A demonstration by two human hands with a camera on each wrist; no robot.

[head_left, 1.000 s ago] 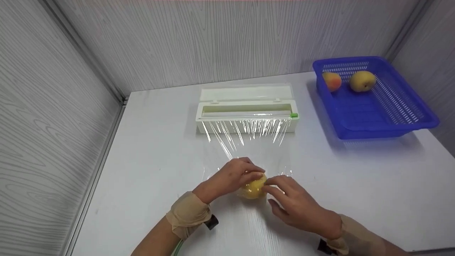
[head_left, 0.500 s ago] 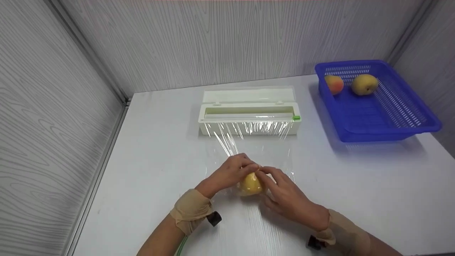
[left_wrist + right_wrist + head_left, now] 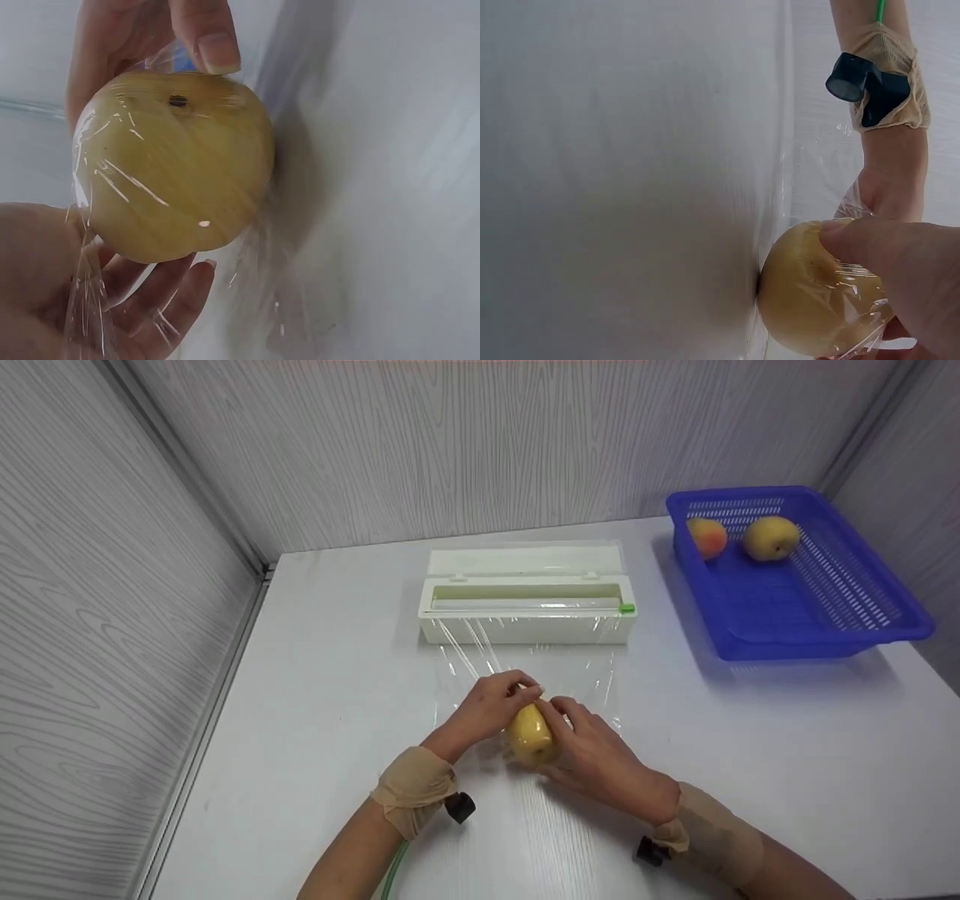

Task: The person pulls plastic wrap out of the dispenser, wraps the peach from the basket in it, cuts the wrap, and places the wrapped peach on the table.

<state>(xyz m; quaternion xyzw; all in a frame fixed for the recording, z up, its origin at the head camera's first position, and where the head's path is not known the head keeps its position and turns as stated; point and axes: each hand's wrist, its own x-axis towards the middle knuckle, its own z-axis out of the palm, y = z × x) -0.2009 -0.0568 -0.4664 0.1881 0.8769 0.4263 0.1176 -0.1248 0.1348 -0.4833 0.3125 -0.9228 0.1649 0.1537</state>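
We've got the yellow pear [image 3: 530, 733] sitting on the white table [image 3: 315, 720] just in front of the dispenser box [image 3: 527, 611], left hand [image 3: 491, 711] and right hand [image 3: 592, 750] both cupped around it, pinching the cling film [image 3: 592, 675] snug against its skin.

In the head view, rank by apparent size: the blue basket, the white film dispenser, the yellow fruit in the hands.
1. blue basket, largest.
2. white film dispenser, close behind in area; it lies nearer the camera.
3. yellow fruit, smallest, though partly covered by both hands.
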